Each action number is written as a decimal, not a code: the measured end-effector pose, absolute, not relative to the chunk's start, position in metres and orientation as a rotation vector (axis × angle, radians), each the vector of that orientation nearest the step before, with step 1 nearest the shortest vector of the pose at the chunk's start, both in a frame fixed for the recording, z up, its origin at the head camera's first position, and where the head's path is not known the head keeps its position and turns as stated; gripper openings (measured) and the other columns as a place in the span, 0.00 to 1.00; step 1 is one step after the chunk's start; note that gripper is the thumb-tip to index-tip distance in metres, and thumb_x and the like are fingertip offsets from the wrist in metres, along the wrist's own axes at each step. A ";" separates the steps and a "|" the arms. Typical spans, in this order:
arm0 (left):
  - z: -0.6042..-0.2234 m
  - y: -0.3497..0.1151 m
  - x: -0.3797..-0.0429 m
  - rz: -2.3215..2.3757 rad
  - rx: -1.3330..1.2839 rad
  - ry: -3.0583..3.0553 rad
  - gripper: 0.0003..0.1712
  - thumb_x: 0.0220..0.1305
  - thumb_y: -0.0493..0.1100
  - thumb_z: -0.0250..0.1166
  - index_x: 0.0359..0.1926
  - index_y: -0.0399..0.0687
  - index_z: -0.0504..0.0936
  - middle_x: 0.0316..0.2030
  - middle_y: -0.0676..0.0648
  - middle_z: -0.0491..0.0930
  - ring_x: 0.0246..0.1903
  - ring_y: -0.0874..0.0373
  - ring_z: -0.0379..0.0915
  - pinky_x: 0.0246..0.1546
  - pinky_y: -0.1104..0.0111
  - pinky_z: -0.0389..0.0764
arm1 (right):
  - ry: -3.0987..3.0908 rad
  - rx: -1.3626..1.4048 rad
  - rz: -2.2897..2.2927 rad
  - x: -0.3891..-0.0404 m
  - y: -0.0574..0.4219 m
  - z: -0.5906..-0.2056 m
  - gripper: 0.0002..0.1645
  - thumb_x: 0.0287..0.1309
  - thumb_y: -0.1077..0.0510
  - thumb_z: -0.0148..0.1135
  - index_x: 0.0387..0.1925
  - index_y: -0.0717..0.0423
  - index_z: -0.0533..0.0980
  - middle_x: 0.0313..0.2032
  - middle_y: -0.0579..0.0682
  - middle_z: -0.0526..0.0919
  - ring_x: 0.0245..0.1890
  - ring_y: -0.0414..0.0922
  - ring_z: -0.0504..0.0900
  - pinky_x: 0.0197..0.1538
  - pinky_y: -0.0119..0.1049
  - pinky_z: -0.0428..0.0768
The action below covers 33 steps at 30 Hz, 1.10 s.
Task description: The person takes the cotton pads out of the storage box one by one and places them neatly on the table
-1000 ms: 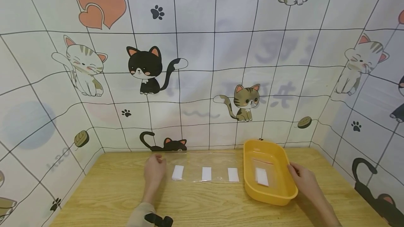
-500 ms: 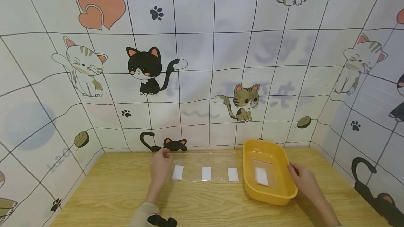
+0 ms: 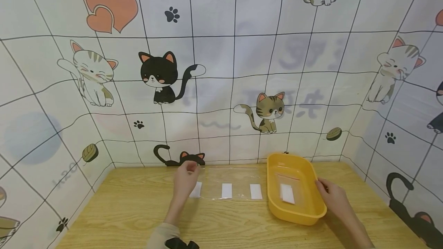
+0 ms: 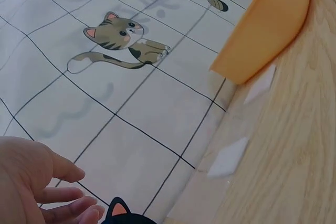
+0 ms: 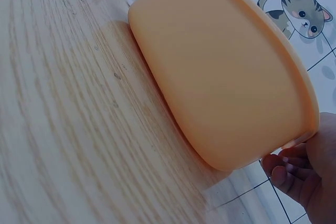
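Observation:
My right hand (image 3: 331,195) grips the right rim of a yellow plastic basin (image 3: 297,218), thumb over the edge and fingers curled under it in the right wrist view. Inside the basin lies a clear zip bag (image 3: 300,189) with a white rectangular piece (image 3: 287,194) in it. Left of the basin, clear bags (image 3: 242,176) lie in a row, with three white rectangular pieces (image 3: 226,190) showing. My left hand (image 3: 185,180) hovers over the leftmost piece and partly covers it. In the left wrist view its fingers (image 4: 68,192) are loosely bent and hold nothing.
A wooden tabletop (image 3: 221,226) spans the front. Behind it and along both sides hangs a white gridded cloth (image 3: 214,57) printed with cats. The basin's far end stands close to the back cloth.
My left hand has moved right along the table's back, from beside the row of bags to over the leftmost piece. The right hand and basin have stayed put.

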<state>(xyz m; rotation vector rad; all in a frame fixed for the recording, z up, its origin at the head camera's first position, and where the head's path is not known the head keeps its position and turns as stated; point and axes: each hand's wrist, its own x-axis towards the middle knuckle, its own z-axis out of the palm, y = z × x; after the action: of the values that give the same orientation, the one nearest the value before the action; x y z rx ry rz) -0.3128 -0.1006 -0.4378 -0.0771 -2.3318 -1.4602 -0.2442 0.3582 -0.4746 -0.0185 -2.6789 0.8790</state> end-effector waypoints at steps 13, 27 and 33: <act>-0.422 -0.084 -0.310 -1.595 -0.098 -2.291 0.13 0.65 0.40 0.68 0.46 0.35 0.83 0.36 0.43 0.84 0.36 0.50 0.82 0.36 0.61 0.81 | -2.680 -0.011 0.875 -0.244 0.358 -0.473 0.30 0.79 0.53 0.45 0.58 0.82 0.70 0.50 0.75 0.80 0.50 0.69 0.80 0.47 0.56 0.82; -0.413 -0.059 -0.310 -1.858 -0.255 -2.306 0.16 0.68 0.39 0.65 0.51 0.30 0.80 0.40 0.39 0.83 0.33 0.50 0.83 0.35 0.63 0.85 | -2.688 -0.024 0.897 -0.243 0.356 -0.473 0.31 0.79 0.52 0.45 0.59 0.82 0.70 0.51 0.75 0.79 0.51 0.69 0.80 0.48 0.56 0.82; -0.410 -0.045 -0.307 -1.945 -0.329 -2.274 0.16 0.68 0.39 0.66 0.51 0.31 0.80 0.40 0.39 0.82 0.35 0.48 0.84 0.37 0.62 0.85 | -2.700 -0.031 0.902 -0.243 0.357 -0.471 0.31 0.79 0.52 0.45 0.60 0.81 0.69 0.53 0.76 0.78 0.52 0.69 0.79 0.49 0.57 0.81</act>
<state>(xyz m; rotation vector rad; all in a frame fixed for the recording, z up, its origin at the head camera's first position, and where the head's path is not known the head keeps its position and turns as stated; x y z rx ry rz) -0.3065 -0.0455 -0.4103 -0.3295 -2.2741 -1.9447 -0.2430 0.3566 -0.4714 -0.0314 -2.7000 0.9021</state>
